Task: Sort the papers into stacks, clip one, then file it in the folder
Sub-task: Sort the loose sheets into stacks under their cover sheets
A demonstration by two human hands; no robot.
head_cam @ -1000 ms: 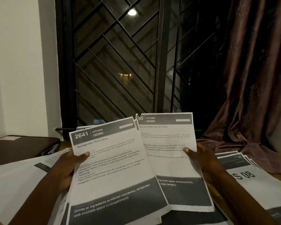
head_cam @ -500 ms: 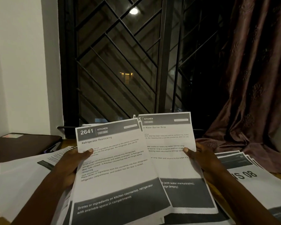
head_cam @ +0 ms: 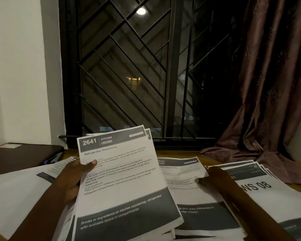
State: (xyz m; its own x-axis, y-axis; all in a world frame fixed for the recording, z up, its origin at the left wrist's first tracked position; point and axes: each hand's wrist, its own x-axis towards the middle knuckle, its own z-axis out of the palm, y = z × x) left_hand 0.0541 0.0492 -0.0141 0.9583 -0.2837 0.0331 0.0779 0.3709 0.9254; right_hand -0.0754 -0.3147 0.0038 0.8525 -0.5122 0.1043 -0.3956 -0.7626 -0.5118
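Note:
My left hand [head_cam: 73, 178] grips a bundle of printed sheets [head_cam: 125, 185] upright, thumb on the top page headed "2641 Kitchen, Refrigerator Restocking". To its right, my right hand [head_cam: 214, 180] pinches the right edge of a single Kitchen sheet [head_cam: 186, 176] that lies low over the table, nearly flat. A fanned stack marked "WS 08" [head_cam: 261, 186] lies at the right. Loose white sheets [head_cam: 19, 192] lie at the left. A dark closed folder [head_cam: 23, 155] sits at the far left by the wall.
The wooden table [head_cam: 177, 153] runs up to a barred window. A maroon curtain [head_cam: 261, 101] hangs at the right and pools on the table's far right corner. A white wall closes the left side.
My right hand has drawn the single Kitchen sheet away from the bundle and lowered it toward the table. My left hand still holds the bundle upright.

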